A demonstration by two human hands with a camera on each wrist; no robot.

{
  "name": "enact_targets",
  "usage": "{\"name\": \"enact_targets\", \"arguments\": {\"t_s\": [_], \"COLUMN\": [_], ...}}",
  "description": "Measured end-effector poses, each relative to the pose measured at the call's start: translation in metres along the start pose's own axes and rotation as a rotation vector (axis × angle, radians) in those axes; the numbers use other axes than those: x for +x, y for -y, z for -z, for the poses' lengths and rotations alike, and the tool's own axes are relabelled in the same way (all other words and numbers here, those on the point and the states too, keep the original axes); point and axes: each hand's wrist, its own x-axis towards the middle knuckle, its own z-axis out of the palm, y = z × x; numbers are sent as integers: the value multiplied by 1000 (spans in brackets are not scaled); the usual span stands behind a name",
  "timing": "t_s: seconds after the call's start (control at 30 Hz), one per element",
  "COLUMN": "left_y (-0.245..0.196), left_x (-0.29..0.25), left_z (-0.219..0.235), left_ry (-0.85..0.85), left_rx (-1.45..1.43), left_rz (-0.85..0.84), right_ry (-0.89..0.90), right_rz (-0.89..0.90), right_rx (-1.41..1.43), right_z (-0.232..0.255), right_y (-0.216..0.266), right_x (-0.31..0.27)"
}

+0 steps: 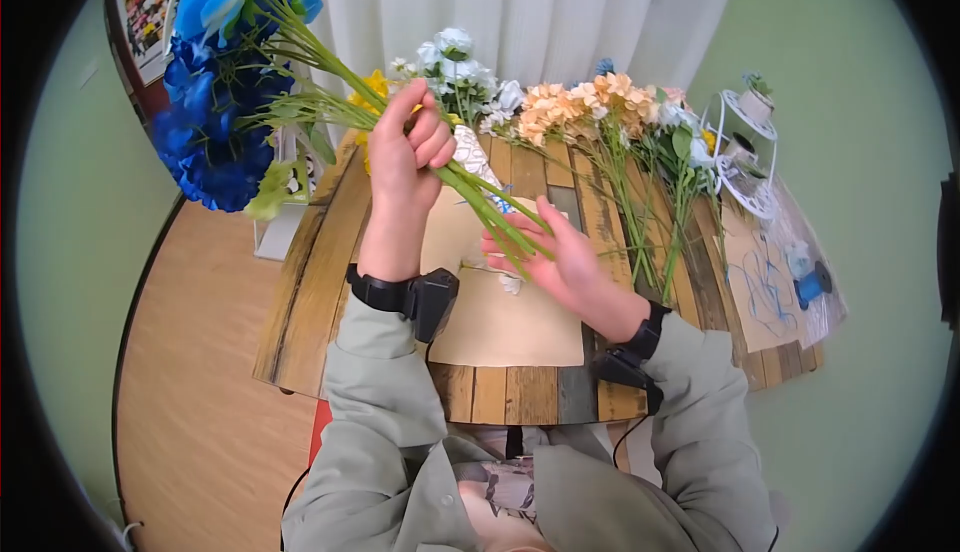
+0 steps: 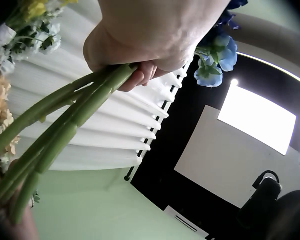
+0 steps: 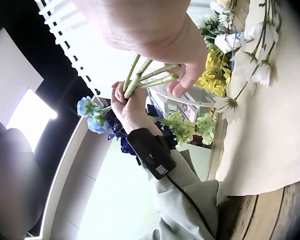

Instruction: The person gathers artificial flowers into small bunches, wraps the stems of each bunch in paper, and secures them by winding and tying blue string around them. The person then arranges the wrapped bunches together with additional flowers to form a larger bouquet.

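Observation:
In the head view my left hand (image 1: 405, 152) grips a bundle of green stems (image 1: 475, 192), raised over the table. Blue artificial flowers (image 1: 215, 92), pale and deep blue, fan out from it at the upper left. Below that fist the stems slant down to the right, as the left wrist view also shows with the thick bare stems (image 2: 75, 112). My right hand (image 1: 575, 267) is at their cut ends, its fingers extended along and behind them. Seen from the right wrist, the stem ends (image 3: 157, 80) point toward the right fingers, with the left hand (image 3: 130, 107) gripping beyond.
Brown paper (image 1: 500, 337) covers the middle of the wooden table (image 1: 330, 292), with white flowers (image 3: 262, 72) lying on it. Peach flowers (image 1: 590, 107) and white ones line the back. At the right are a white tiered stand (image 1: 745, 162) and a blue ribbon spool (image 1: 812, 284).

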Motion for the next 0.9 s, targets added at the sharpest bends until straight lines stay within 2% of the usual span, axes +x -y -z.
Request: {"name": "enact_targets", "arguments": {"t_s": [0.1,0.17,0.3,0.37,0.4,0.47,0.5,0.57,0.6,0.63,0.7,0.73,0.8,0.83,0.9], "left_y": [16,20,21,20,19,21,23,30,33,35,36,36,32,25,15], "left_x": [-1,4,5,2,1,-3,-4,-8,-11,-13,-14,-12,-7,-8,-7], "left_z": [-6,2,5,0,-3,-11,-13,-19,-25,-29,-29,-27,-18,-25,-32], "left_ry": [-61,-22,-72,-102,-111,-119,-134,-147,-161,-173,-141,-99,-39,-96,-95], "left_rx": [46,46,47,75,86,117,150,174,220,267,291,299,216,79,-28], "left_rz": [-10,-5,-28,-81,-92,-96,-106,-100,-89,-78,-65,-64,-50,-16,-11], "right_ry": [-97,52,109,10,7,91,88,146,139,130,226,214,126,119,103], "right_rz": [52,-1,-34,316,321,891,897,1126,770,776,403,409,580,584,546], "right_rx": [27,1,-63,-314,-312,-986,-992,-1384,-1514,-1508,-1116,-1123,-976,-976,-968], "right_z": [-5,6,14,14,14,13,10,-6,-10,-8,2,1,-2,-3,-6], "right_y": [-2,-3,7,11,16,32,31,22,23,20,12,6,-10,-17,-24], "right_x": [2,9,15,19,20,20,18,15,12,18,38,41,43,43,40]}}
